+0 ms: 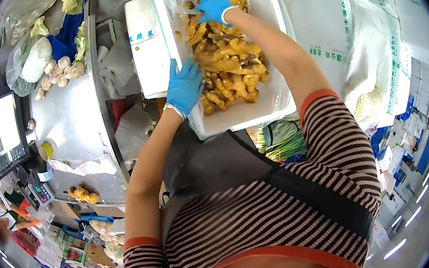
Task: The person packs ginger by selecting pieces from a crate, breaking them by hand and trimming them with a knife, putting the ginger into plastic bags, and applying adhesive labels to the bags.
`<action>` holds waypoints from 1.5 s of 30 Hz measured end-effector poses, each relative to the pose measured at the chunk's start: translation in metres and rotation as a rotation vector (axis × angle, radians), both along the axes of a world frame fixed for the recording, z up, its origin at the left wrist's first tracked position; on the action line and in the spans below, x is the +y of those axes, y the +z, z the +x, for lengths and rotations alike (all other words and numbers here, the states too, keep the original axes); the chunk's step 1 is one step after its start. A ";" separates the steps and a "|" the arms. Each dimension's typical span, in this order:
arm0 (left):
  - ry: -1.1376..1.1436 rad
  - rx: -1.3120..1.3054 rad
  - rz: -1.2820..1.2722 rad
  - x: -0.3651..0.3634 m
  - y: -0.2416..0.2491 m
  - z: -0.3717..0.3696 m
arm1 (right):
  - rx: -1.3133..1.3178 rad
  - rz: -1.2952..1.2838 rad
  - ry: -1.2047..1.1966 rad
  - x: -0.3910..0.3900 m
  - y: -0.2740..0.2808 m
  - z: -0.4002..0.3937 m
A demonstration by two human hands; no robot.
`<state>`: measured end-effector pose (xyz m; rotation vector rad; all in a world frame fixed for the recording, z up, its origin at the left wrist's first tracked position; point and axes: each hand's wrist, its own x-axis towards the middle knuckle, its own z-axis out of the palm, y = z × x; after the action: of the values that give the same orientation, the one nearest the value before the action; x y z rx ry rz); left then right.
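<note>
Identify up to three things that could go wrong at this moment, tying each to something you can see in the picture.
1. The right hand seems to hold a small blade among the ginger; it could nick the glove or fingers.
2. The left hand presses on the rim of the white foam box; the thin wall might crack or the box tip.
3. The ginger is heaped high, so pieces may tumble out over the edge.
</note>
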<state>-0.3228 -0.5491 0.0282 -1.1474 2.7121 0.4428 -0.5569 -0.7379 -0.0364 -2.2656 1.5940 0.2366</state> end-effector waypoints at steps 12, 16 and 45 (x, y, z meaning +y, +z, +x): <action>0.445 0.492 0.104 0.079 0.056 0.045 | 0.207 -0.168 -0.094 0.018 -0.015 0.027; 0.519 0.605 0.042 0.078 0.069 0.065 | -0.056 0.135 -0.406 0.012 0.046 0.026; 2.242 2.288 0.431 0.508 0.000 0.356 | -0.480 0.915 -0.001 0.381 0.129 0.414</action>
<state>0.0333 -0.0407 0.0281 1.1056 0.6005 -0.9863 -0.1433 -0.3565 0.0927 -1.4560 0.9436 0.3097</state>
